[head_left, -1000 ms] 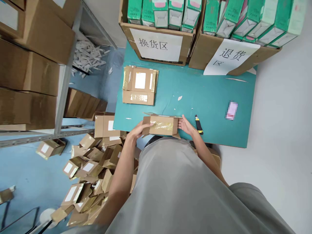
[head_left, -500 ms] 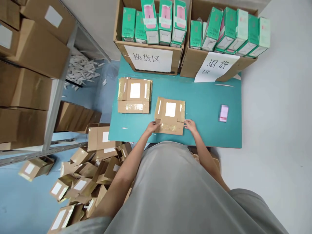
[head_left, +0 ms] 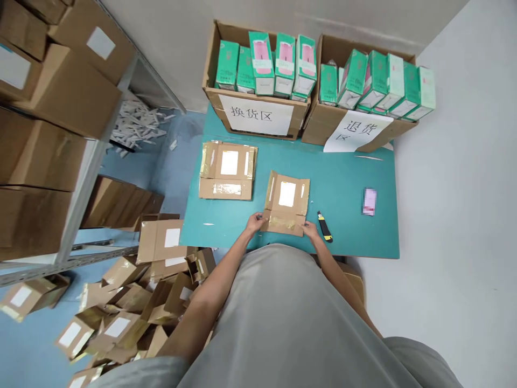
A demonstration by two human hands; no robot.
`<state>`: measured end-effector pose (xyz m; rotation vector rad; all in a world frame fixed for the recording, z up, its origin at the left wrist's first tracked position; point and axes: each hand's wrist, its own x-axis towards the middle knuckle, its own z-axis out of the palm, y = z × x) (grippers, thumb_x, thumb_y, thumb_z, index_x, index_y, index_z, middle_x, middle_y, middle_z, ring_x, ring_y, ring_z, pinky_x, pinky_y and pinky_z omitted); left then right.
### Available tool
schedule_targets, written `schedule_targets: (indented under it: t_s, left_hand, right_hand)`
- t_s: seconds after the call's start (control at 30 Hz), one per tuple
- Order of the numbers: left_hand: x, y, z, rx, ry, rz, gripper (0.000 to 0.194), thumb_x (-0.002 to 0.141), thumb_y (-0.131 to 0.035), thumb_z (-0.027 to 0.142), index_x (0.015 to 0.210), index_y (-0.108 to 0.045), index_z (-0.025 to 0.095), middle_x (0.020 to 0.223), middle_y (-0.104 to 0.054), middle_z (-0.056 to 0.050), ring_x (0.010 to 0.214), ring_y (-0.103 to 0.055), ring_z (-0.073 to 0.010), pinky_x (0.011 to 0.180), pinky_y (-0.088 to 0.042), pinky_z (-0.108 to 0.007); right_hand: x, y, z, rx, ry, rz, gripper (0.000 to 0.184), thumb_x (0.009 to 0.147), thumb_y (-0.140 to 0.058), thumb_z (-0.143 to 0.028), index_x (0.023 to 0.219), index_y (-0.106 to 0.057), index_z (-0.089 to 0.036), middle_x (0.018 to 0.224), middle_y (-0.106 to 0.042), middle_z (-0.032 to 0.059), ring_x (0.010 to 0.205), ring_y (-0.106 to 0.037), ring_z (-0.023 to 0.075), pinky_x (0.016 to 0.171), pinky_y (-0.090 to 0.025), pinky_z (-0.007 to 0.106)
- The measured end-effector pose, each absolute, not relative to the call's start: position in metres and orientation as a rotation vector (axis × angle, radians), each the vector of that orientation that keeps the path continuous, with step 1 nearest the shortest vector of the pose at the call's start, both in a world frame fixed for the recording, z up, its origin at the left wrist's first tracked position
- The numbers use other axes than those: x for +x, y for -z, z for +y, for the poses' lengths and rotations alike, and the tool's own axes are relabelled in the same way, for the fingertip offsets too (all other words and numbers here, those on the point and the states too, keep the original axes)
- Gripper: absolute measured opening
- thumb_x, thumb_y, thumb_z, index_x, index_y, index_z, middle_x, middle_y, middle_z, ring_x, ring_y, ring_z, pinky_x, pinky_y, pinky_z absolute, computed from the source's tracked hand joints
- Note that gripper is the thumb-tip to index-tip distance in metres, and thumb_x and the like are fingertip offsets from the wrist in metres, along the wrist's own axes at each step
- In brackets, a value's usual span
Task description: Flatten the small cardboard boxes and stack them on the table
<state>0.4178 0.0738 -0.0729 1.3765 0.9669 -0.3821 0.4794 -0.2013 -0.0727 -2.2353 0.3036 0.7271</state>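
The left hand (head_left: 254, 222) and right hand (head_left: 311, 230) each grasp a near corner of the flattened cardboard carton (head_left: 285, 209) on the teal tabletop (head_left: 347, 205); even pressure should keep it flat.

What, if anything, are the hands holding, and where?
An unfolded cardboard box: left hand holds its lower left edge, right hand its lower right corner.

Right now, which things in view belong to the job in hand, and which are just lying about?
In the job:
- flattened carton, left hand and right hand at its near corners
- probably the flattened cardboard to its left
- perhaps the utility knife, not in hand

Lying about, seemingly:
- pink item, blurred
- green boxes behind
- boxes on the floor
- shelf cartons
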Motion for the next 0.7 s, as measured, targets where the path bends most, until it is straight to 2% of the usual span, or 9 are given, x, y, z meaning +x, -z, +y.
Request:
schedule_targets:
  t_s: [0.1,0.2,0.4,0.57,0.7]
  left_hand:
    - [0.419,0.070,0.090,1.324,0.278,0.861,0.044,0.061,-0.094,0.048,0.083,-0.069,0.020,0.079,-0.070,0.000,0.079,-0.066,-0.0187,0.079,-0.053,-0.030]
    - [0.423,0.066,0.122,1.302,0.142,0.780,0.051,0.062,-0.094,0.056,0.089,-0.071,0.019,0.090,-0.074,-0.003,0.087,-0.067,-0.0197,0.084,-0.054,-0.030]
    - [0.436,0.054,0.231,1.406,-0.083,0.801,0.057,0.066,-0.091,0.063,0.096,-0.074,0.018,0.093,-0.073,-0.004,0.088,-0.065,-0.0196,0.085,-0.054,-0.030]
    - [0.446,0.055,0.323,1.566,-0.134,0.930,0.042,0.078,-0.084,0.053,0.099,-0.078,0.016,0.091,-0.074,-0.004,0.092,-0.068,-0.0212,0.081,-0.056,-0.027]
    - [0.450,0.075,0.364,1.777,0.122,1.154,0.040,0.081,-0.080,0.037,0.113,-0.079,0.013,0.087,-0.076,-0.005,0.087,-0.073,-0.0229,0.081,-0.058,-0.030]
  right_hand:
    - [0.484,0.060,-0.191,-2.187,-0.694,0.290,0.033,0.080,-0.069,-0.053,0.065,-0.059,-0.025,0.059,-0.064,-0.0008,0.069,-0.066,0.0232,0.064,-0.054,0.030]
    - [0.491,0.048,-0.169,-2.153,-0.634,0.259,0.037,0.082,-0.070,-0.053,0.063,-0.055,-0.026,0.058,-0.059,-0.0012,0.066,-0.061,0.0210,0.064,-0.052,0.029]
    - [0.526,0.046,-0.070,-2.071,-0.562,0.150,0.034,0.086,-0.075,-0.056,0.081,-0.069,-0.022,0.076,-0.073,0.0034,0.083,-0.071,0.0241,0.074,-0.060,0.030]
    - [0.560,0.060,0.029,-2.038,-0.644,0.082,0.029,0.090,-0.075,-0.045,0.100,-0.080,-0.019,0.092,-0.082,0.0059,0.092,-0.077,0.0243,0.084,-0.064,0.032]
    - [0.567,0.076,0.071,-2.076,-0.764,0.103,0.030,0.085,-0.079,-0.030,0.113,-0.082,-0.018,0.096,-0.086,0.0060,0.094,-0.081,0.0244,0.093,-0.065,0.036]
